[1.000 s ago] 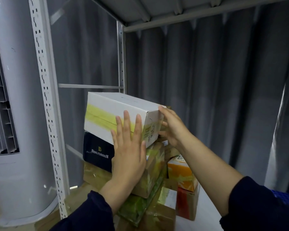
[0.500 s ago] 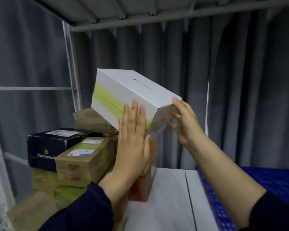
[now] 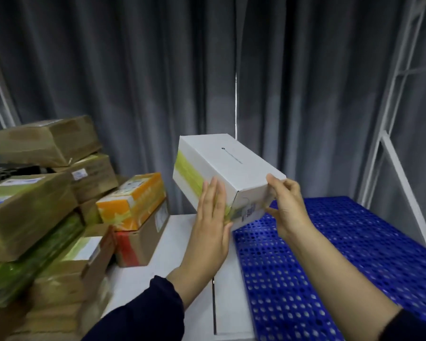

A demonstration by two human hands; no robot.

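Observation:
A white cardboard box (image 3: 228, 166) with a yellow-green tape band along its left side hangs in the air between my hands, above the seam where the white shelf meets a blue pallet. My left hand (image 3: 210, 227) presses flat against the box's left side with straight fingers. My right hand (image 3: 287, 205) grips the near right corner of the box, thumb on top and fingers curled under the end face.
A stack of taped brown parcels (image 3: 32, 207) and an orange box (image 3: 133, 200) fills the left side of the white shelf (image 3: 172, 262). A blue perforated plastic pallet (image 3: 330, 262) covers the right. White rack posts (image 3: 391, 134) stand at right, grey curtain (image 3: 158, 70) behind.
The white box has come off the top of the parcel stack and moved right and down, to above the blue pallet's edge. Both hands kept hold of it; the view swung right.

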